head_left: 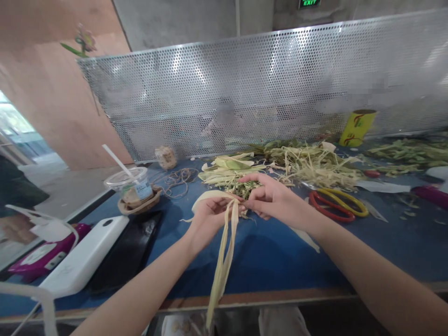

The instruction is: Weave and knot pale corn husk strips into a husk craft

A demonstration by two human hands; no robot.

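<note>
Pale corn husk strips (pixel 224 254) hang from my left hand (pixel 212 214), which is closed on them above the blue table; their ends drop past the table's front edge. A wider pale piece of husk curves up behind that hand. My right hand (pixel 271 198) meets the left at the top of the strips, its thumb and fingers pinched there by the knot-like fold. What exactly lies between the right fingertips is too small to make out. Just beyond both hands is a small heap of greenish plant bits (pixel 245 187).
Husk piles (pixel 308 163) lie along the back below a perforated metal screen (pixel 224 88). Scissors with red and yellow handles (pixel 338 205) rest on the right. To the left are twine (pixel 180 179), a lidded plastic cup (pixel 135 186), a white power bank (pixel 84 256) and a dark tablet-like slab (pixel 128 249).
</note>
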